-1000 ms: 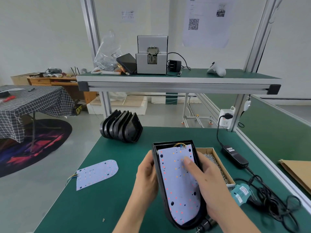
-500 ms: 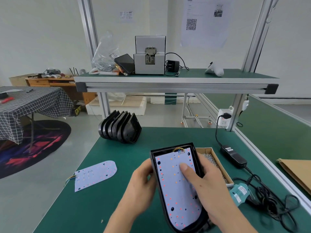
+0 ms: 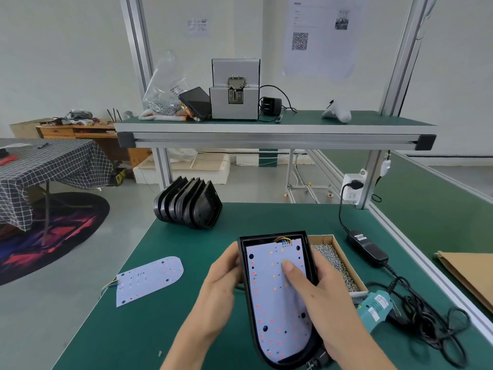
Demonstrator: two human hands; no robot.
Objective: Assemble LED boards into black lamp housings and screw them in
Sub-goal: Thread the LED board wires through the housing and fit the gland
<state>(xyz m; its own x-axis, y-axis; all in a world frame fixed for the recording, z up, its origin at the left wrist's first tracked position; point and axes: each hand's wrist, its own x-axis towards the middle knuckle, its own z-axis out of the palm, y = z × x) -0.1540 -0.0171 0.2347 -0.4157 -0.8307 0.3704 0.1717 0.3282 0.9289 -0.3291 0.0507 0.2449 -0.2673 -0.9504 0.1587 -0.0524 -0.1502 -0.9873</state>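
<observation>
The left hand is gripping one black housing by its edge above the worktop. The right hand is cradling its other side, thumb pressing the one LED board inside. A second board is lying left; five empty housings are standing behind.

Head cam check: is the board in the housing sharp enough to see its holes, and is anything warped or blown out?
Head view: the LED board in the black housing is sharp, its dark holes and coloured dots readable under even light, without glare; the left hand is slightly motion-blurred; wide-angle distortion leans the aluminium uprights; text on the wall poster is too soft to read.
</observation>
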